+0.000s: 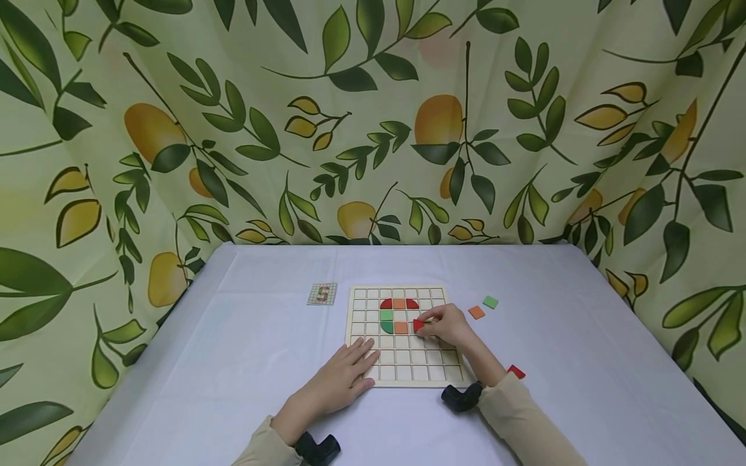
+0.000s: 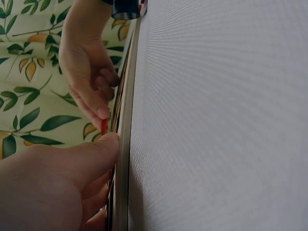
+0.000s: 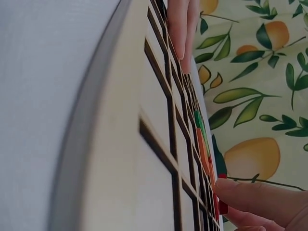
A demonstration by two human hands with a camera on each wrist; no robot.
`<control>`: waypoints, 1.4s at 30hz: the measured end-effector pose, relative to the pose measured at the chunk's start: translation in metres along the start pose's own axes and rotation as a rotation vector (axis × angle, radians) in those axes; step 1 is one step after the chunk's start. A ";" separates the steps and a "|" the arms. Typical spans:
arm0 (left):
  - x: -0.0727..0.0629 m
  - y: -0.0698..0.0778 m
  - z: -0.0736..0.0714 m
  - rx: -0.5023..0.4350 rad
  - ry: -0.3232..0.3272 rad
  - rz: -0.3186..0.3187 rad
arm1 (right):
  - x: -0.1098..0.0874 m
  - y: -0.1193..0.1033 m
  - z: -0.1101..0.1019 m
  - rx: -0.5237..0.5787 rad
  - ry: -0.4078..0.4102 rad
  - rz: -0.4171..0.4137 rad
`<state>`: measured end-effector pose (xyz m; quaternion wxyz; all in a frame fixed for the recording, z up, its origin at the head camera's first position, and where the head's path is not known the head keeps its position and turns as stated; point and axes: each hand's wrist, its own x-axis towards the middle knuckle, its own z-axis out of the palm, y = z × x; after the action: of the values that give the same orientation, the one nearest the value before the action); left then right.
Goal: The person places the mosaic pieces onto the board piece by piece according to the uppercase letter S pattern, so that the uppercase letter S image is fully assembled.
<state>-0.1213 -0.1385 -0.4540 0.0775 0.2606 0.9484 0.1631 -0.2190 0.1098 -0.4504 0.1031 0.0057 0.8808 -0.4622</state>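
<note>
On the table lies a wooden grid board [image 1: 402, 374] with square cells. Set into its upper middle are red rounded pieces [image 1: 386, 303], orange squares [image 1: 401, 327], a green square [image 1: 386, 315] and a green rounded piece [image 1: 387, 328]. My right hand [image 1: 447, 325] pinches a red tile [image 1: 418, 325] just right of the lower orange square; the right wrist view shows this tile [image 3: 223, 207] on edge between fingers and thumb. With fingers extended, my left hand [image 1: 344, 375] rests on the board's lower left edge. Its thumb [image 2: 103, 151] lies along the rim in the left wrist view.
Left of the board lies a small gridded card [image 1: 322, 294] with an S-shaped coloured pattern. Loose to the right are an orange tile [image 1: 476, 312], a green tile [image 1: 490, 302] and a red piece [image 1: 516, 371], partly hidden by the right forearm. A leaf-patterned curtain [image 1: 373, 162] stands behind the table.
</note>
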 end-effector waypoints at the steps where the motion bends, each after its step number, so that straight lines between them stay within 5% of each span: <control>1: 0.000 0.000 0.000 -0.002 -0.001 -0.001 | 0.000 -0.001 0.001 0.002 0.000 0.003; 42: 0.000 -0.001 0.001 0.011 0.002 0.008 | -0.005 -0.009 0.010 -0.092 0.045 0.022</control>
<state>-0.1217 -0.1386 -0.4550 0.0745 0.2646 0.9484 0.1583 -0.2134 0.0967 -0.4477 0.0883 0.0208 0.9032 -0.4196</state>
